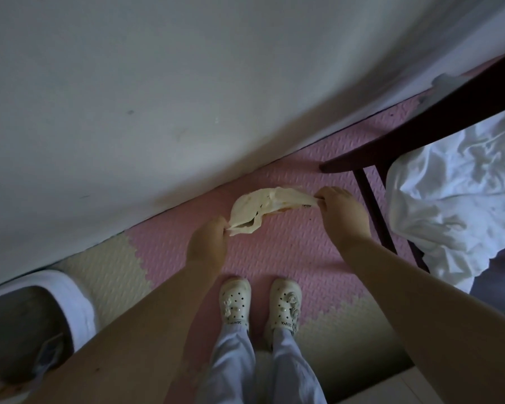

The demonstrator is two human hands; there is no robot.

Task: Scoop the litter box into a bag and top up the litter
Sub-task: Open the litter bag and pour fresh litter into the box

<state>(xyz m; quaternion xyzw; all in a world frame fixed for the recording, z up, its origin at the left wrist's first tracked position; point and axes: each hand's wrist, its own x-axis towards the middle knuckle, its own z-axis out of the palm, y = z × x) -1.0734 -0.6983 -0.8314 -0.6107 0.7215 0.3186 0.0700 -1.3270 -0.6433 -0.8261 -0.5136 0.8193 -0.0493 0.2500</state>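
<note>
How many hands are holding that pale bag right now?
2. The left hand pinches the lower left end of the bag, above the pink mat; the right hand pinches its right end, beside the dark wooden leg. No other hand shows.

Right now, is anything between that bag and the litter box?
Nothing visible: only floor mat lies between the bag, pinched by the left hand and right hand, and the litter box. A forearm hides part.
</note>
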